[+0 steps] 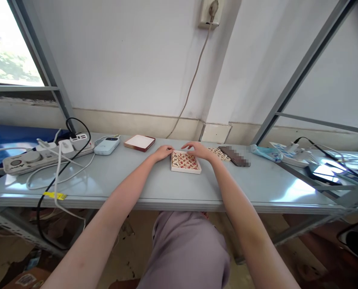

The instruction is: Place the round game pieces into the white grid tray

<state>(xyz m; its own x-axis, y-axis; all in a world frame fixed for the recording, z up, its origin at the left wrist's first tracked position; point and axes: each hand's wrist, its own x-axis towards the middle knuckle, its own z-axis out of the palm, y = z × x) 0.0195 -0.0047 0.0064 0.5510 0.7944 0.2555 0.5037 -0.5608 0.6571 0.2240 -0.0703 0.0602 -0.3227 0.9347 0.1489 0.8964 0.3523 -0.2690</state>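
A small white box [186, 170] sits on the grey desk, filled with round Chinese chess pieces [184, 160] marked with mostly red characters. My left hand [163, 153] is at the box's far left corner, its fingers closed on the edge. Over the far right part of the box reaches my right hand [197, 149], fingers stretched and apart from the thumb; no piece shows between them. More loose chess pieces [219, 153] lie on the desk just right of my right hand, partly hidden by it. The reddish-brown box lid [139, 142] rests upside down at the back left.
A phone [234, 156], blurred out, lies beside the loose pieces. Left on the desk are a light-blue device [107, 145] and a power strip [48, 153] with tangled cables. Blue plastic packaging [267, 153] is at the right. The wall and grey frame posts stand behind.
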